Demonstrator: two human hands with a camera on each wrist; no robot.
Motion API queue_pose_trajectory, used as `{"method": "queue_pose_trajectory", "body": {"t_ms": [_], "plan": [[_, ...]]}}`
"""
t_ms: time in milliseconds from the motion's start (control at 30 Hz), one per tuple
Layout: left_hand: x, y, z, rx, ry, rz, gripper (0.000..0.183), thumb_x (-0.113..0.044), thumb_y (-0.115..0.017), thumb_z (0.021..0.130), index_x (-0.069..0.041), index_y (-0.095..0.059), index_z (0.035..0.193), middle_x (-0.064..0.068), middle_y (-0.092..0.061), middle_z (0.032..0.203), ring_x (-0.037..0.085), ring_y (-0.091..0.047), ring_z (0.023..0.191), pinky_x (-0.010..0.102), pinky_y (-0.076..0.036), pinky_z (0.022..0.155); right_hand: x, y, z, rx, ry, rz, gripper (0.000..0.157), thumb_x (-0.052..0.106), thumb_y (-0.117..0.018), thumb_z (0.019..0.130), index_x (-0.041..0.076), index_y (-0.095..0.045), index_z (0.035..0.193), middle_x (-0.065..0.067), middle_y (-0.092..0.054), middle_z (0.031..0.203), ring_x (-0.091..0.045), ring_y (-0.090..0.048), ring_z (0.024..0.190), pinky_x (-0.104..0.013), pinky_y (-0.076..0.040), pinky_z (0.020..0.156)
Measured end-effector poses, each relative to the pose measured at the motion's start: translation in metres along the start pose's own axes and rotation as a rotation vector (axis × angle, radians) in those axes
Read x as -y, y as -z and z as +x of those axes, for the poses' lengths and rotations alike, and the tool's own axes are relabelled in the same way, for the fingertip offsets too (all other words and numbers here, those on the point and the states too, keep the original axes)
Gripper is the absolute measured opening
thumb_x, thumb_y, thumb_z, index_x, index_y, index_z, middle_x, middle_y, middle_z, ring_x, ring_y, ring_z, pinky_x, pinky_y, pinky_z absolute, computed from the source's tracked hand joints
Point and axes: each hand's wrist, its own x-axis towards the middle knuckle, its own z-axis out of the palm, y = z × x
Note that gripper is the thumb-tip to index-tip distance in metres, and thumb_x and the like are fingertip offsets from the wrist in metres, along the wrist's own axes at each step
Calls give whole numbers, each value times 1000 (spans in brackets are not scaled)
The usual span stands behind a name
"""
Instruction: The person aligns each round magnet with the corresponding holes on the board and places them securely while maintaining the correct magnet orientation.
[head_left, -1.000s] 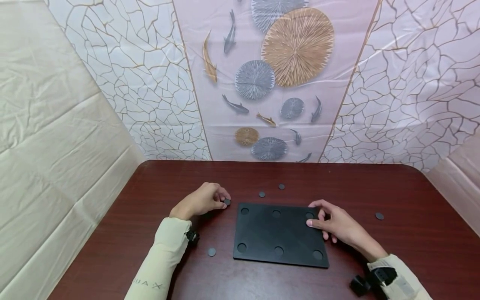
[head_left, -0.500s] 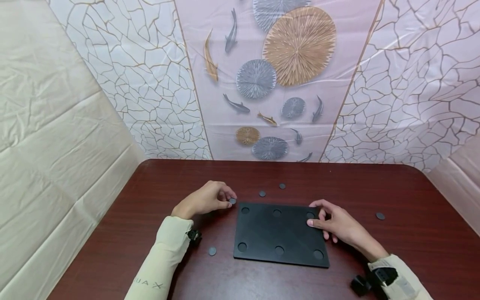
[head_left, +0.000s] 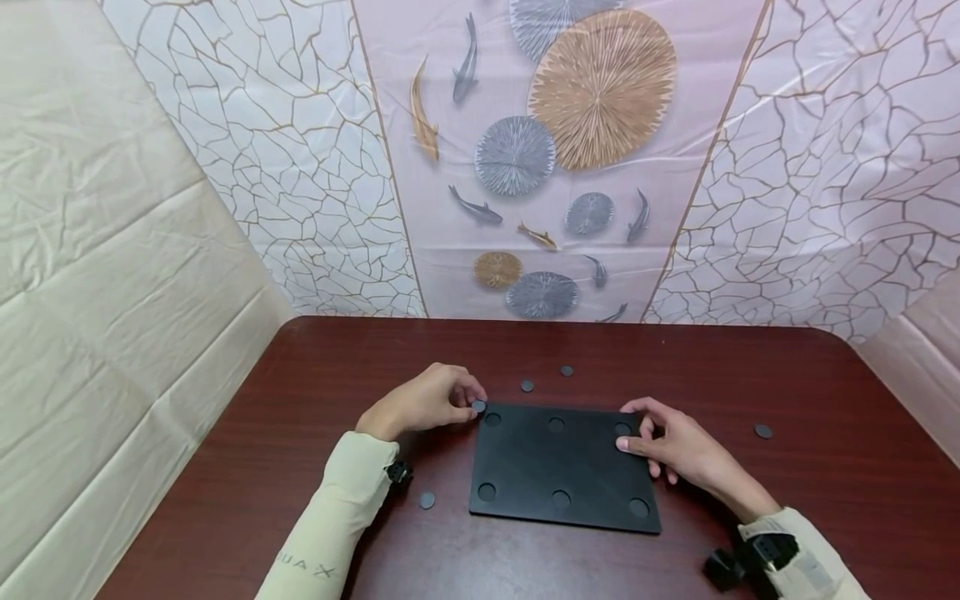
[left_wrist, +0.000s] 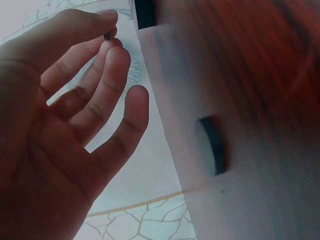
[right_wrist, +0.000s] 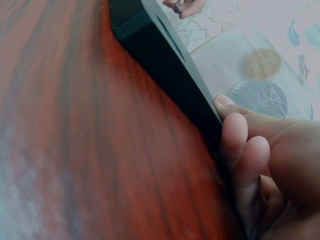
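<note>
A black rectangular board (head_left: 566, 467) with round recesses along its far and near edges lies flat on the table. My left hand (head_left: 423, 400) pinches a small dark grey disc (head_left: 478, 406) between thumb and fingertips at the board's far left corner. In the left wrist view only a thin edge of that disc (left_wrist: 107, 36) shows, and the other fingers are loosely bent. At the board's right side, my right hand (head_left: 678, 446) holds the edge, thumb on top and fingers against the side. That thumb partly covers the far right recess.
Two loose discs lie beyond the board, one nearer (head_left: 527, 386) and one farther (head_left: 567, 371). Another disc (head_left: 762, 431) rests to the right of my right hand, and one (head_left: 427, 500) left of the board. The brown table (head_left: 360, 350) meets a patterned cloth backdrop (head_left: 322, 167).
My left hand has moved right with the pinched disc, from beside the board to its far left corner. The right hand stays on the board's edge.
</note>
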Motion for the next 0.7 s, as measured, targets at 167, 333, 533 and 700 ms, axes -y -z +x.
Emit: {"method": "queue_pose_trajectory", "body": {"t_ms": [167,333,533,700], "plan": [[-6,-2,2,14,20,19,16,-10,-78,95,-12,-79,112,-2,-70,104,9,-65,86,27,-56,76,0,1,1,-1,2,-7,56,30,-81,95,6,-55,138,-10,-58,79,-22,-57,46,-37,-50,42],[-11,-5,4,22,21,31,16,-11,-78,97,-12,-79,113,-1,-71,105,9,-66,87,27,-57,76,0,1,1,0,-1,-2,56,30,-81,95,6,-55,139,-10,-58,79,-21,-56,46,-36,-50,42],[-12,-10,7,19,21,44,15,-11,-79,96,-12,-80,111,-3,-73,102,7,-66,84,25,-56,76,1,1,0,2,15,12,56,28,-80,96,4,-54,140,-9,-57,79,-20,-55,46,-36,-49,41],[-12,-14,9,13,37,35,15,-12,-81,95,-12,-81,110,-3,-75,99,7,-66,82,25,-56,74,2,0,-1,-2,20,21,56,27,-81,96,4,-54,140,-9,-57,79,-19,-55,45,-35,-48,41]]}}
